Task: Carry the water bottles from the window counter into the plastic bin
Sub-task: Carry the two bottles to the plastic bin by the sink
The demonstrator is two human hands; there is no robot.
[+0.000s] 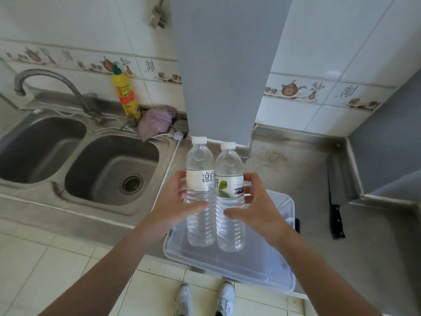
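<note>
Together, left hand (180, 199) and right hand (252, 204) are gripping two upright, touching, water-filled bottles (200, 192) over the clear bin (227, 267), whose inside is looking bare; bottles are hiding part.

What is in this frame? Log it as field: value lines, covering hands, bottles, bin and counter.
left hand: holds left water bottle, upright
right hand: holds right water bottle, upright
bottles: side by side, touching, white caps on, above the bin
plastic bin: clear, on the counter edge, no bottle seen resting inside
counter: steel, knife at right
sink: at left
</note>
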